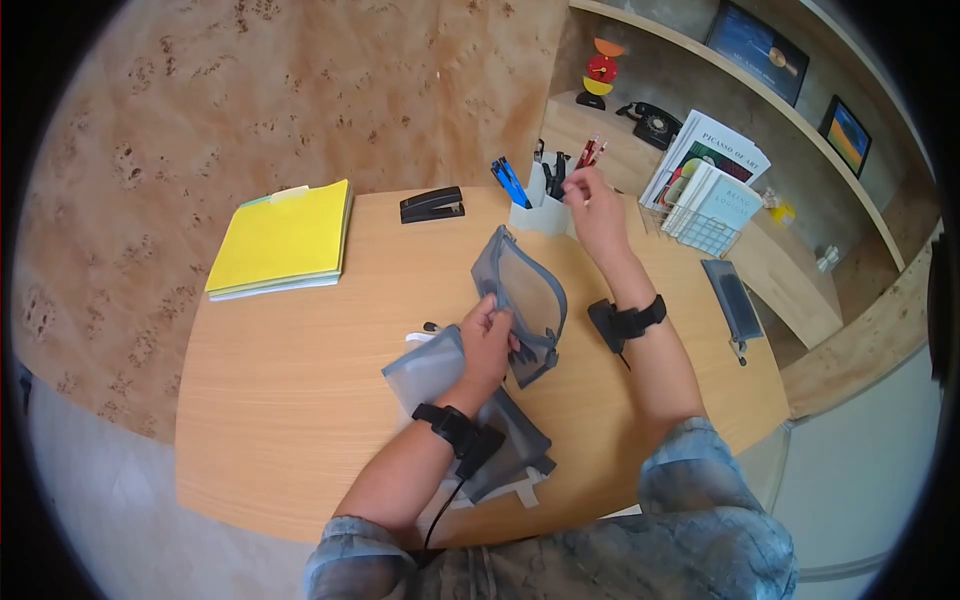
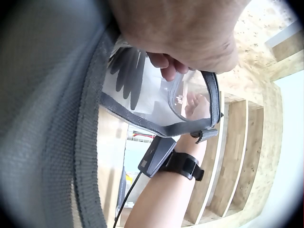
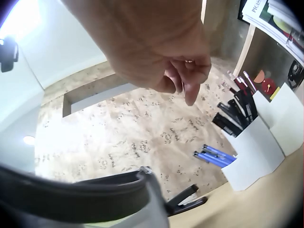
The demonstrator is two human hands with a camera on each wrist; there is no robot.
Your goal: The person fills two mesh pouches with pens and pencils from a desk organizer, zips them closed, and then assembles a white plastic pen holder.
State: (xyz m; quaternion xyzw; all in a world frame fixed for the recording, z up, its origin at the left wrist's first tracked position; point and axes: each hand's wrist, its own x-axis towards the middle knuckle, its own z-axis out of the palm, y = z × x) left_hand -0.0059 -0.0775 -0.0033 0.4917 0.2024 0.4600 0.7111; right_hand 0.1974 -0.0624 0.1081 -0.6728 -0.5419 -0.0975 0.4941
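My left hand (image 1: 485, 345) grips a grey mesh zip pouch (image 1: 545, 290) by its side, and the pouch's mouth gapes toward the right. Raised beside the white pen holder (image 1: 545, 218) is my right hand (image 1: 602, 220), its fingers loosely bent with nothing visible between them. Blue pens (image 3: 213, 156), black pens (image 3: 240, 111) and red pencils (image 1: 590, 152) stand in separate compartments of that holder. Beneath my left wrist lie more grey pouches (image 1: 425, 372), partly covered by the forearm.
A yellow folder stack (image 1: 285, 240) lies at the desk's left, with a black stapler (image 1: 432, 205) at the back. Another grey pouch (image 1: 733, 298) rests near the right edge. Books stand in a wire rack (image 1: 700, 232) by the shelves, near a black telephone (image 1: 652, 125).
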